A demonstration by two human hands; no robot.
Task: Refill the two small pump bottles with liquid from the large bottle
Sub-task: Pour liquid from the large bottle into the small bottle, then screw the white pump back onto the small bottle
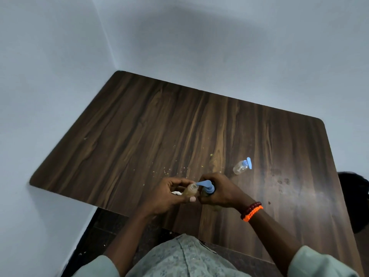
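Your left hand (173, 193) grips the open bottle (190, 190), right hand (220, 191) the pump (207, 185); tilting could spill it.

My left hand (171, 193) is curled, thumb lying along the near side and fingers wrapped round the far side. My right hand (219, 191) sits just beside it, fingers bent downward in a grip, knuckles up. Both forearms reach forward, converging; beaded bracelets (252, 211) circle my right wrist.
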